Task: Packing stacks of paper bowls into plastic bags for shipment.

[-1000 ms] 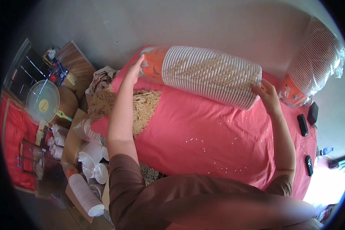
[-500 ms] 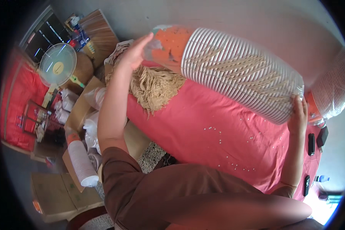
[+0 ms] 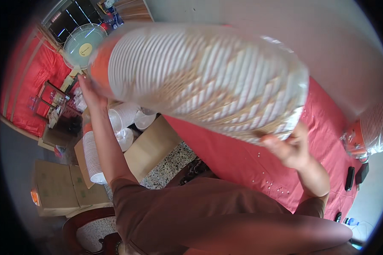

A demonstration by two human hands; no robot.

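Observation:
A long stack of disposable bowls point(image 3: 212, 80), white with a tan wheat-ear pattern, lies sideways in clear plastic, raised over the red-covered surface and blurred by motion. Its far-left end shows orange. My left hand point(image 3: 94, 95) supports that end from beneath, its fingers partly hidden behind the plastic. At the lower right end my right hand point(image 3: 292, 146) grips the stack, thumb in front. Below my left forearm, an open cardboard box point(image 3: 151, 146) holds more bagged stacks, among them a white bowl stack point(image 3: 125, 117) and another stack point(image 3: 92, 155) leaning at its side.
Red cloth point(image 3: 238, 155) covers the wide surface ahead, with small white bits point(image 3: 270, 186) scattered on it. A further wrapped stack point(image 3: 372, 131) stands at the right, near a black object point(image 3: 350, 178). Left are a fan point(image 3: 84, 47), a closed carton point(image 3: 53, 187) and a wooden chair point(image 3: 74, 231).
The held stack has swung left and nearer to me, towards the open box. Both hands moved left with it, and my view has turned left.

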